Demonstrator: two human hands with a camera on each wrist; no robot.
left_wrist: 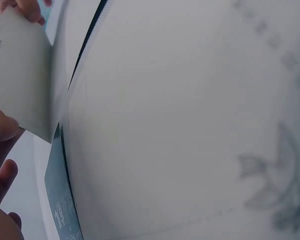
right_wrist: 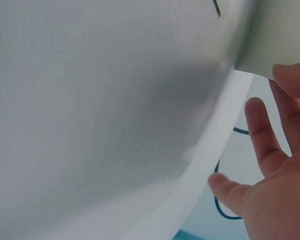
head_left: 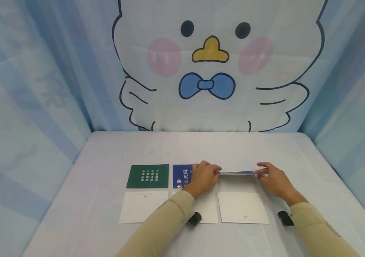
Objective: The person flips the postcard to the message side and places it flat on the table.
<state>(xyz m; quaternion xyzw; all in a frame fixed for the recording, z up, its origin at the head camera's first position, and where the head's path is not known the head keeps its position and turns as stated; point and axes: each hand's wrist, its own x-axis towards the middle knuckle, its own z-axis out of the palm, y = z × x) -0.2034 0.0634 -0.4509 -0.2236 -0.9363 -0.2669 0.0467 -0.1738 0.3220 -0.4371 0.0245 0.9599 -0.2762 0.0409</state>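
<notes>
Between both hands a postcard [head_left: 237,173] stands nearly on edge, seen almost edge-on in the head view. My left hand [head_left: 203,179] pinches its left side and my right hand [head_left: 276,182] its right side, thumb against the pale face. That face [left_wrist: 21,75] shows plain with a tiny mark in the left wrist view. Just in front of it on the table lies a cream card [head_left: 244,207]. Left of the held card is a blue card with white writing [head_left: 182,176], partly covered by my left hand.
A green card [head_left: 148,176] lies at the left of the back row. In front of it is a white card [head_left: 143,206], and another white card [head_left: 208,210] lies partly under my left forearm. A pale cloth covers the table [head_left: 82,200]; a printed curtain [head_left: 208,114] hangs behind.
</notes>
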